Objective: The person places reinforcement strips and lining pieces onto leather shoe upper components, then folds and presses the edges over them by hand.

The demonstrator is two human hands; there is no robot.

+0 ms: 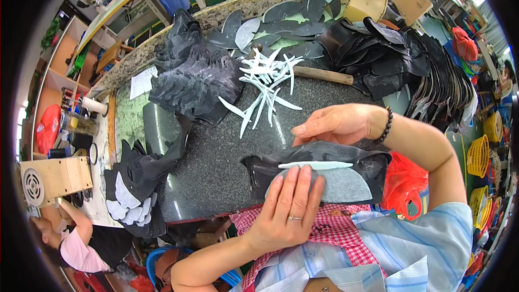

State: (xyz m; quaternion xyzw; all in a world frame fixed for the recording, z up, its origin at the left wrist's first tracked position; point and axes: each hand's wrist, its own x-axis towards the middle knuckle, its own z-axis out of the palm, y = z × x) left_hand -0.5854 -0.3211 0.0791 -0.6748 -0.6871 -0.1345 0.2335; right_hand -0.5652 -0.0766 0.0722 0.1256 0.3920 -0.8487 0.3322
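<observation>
A black leather-like piece [259, 170] lies at the near edge of the dark stone worktop [216, 157]. On it sit a grey half-moon patch [346, 185] and, along the patch's far edge, a slim pale strip [324, 165]. My left hand [290, 200] lies with fingers straight over the patch, fingertips close to the strip. At the far edge of the black piece, my right hand [340, 123] has its fingers bent together on the raised edge; that edge partly hides them. Beyond it lies a loose heap of pale curved strips [265, 84].
A hammer's wooden handle [324, 75] lies behind the strips. Stacks of black pieces stand at left [197, 81] and right [378, 57]. Nearer left is a pile with grey patches [132, 205]. A red bag [403, 184] hangs by my right arm. Another person [81, 243] works at far left.
</observation>
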